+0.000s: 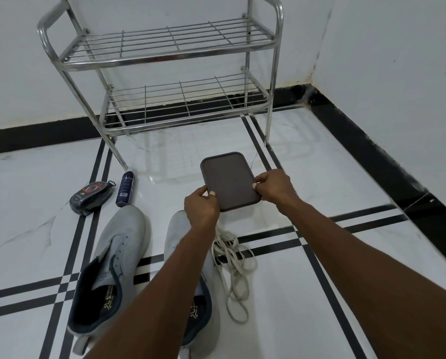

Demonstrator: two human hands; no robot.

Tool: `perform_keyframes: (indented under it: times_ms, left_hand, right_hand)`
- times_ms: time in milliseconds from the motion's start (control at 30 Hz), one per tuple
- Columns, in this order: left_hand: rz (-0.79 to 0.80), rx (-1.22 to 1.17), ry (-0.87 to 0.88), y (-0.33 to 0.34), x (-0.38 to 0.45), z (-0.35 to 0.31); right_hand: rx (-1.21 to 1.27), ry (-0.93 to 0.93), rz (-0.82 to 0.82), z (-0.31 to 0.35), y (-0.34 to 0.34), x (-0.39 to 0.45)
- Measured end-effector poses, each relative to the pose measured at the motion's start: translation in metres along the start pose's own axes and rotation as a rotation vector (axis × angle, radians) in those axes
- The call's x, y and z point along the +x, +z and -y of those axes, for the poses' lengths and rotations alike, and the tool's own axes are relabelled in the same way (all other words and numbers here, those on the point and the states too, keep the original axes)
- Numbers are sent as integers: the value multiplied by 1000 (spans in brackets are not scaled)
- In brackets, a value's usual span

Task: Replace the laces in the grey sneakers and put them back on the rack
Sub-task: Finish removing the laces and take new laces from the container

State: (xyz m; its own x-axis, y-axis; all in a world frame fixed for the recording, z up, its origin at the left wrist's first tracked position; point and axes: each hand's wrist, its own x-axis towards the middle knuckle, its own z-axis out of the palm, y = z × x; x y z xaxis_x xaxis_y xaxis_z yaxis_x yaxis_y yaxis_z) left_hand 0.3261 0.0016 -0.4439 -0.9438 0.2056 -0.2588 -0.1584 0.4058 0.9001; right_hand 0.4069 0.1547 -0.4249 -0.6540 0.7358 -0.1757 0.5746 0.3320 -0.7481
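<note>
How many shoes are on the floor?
2. The left grey sneaker lies by the spray can; the right grey sneaker is partly hidden under the left arm, next to the loose laces.

Two bare forearms, no sleeves, left hand (200, 206), right hand (275, 187) (short pale nails)

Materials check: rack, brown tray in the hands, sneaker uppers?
Rack: metal, likely polished steel or chrome; tubes and wire shelves show mirror-like glints.
Brown tray, held by left hand and right hand: probably matte plastic, with a moulded rim and no shine.
Sneakers: grey knit mesh, with visible perforated weave.
</note>
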Motion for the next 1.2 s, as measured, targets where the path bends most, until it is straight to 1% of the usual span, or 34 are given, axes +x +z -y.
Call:
perform_keyframes:
  times_ms: [167,467,600,700,800,900,1000,1133,1200]
  left_hand:
    - [49,-11,6,-1,3,1]
    - [34,-71,-33,-2,9,8]
    - [24,-89,-110,0,14,8]
    - [5,-159,-203,2,17,7]
    - [-16,-178,-219,4,17,7]
    - [-32,-163,-218,5,15,5]
    - [-9,-150,-198,3,11,6]
    - [69,-217,-156,0,0,9]
    - [107,-293,-143,0,-8,6]
  right_hand:
    - [-38,14,-17,0,-1,-3]
    - [142,74,2,-15,8,6]
    - [332,188,35,-23,15,13]
    - [500,309,59,-22,14,14]
    - [538,344,33,-22,17,16]
    - [525,326,10,-27,22,18]
    - [455,226,-5,-29,23,11]
    - [549,161,11,-29,22,-5]
    - [624,132,-14,-24,20,-12]
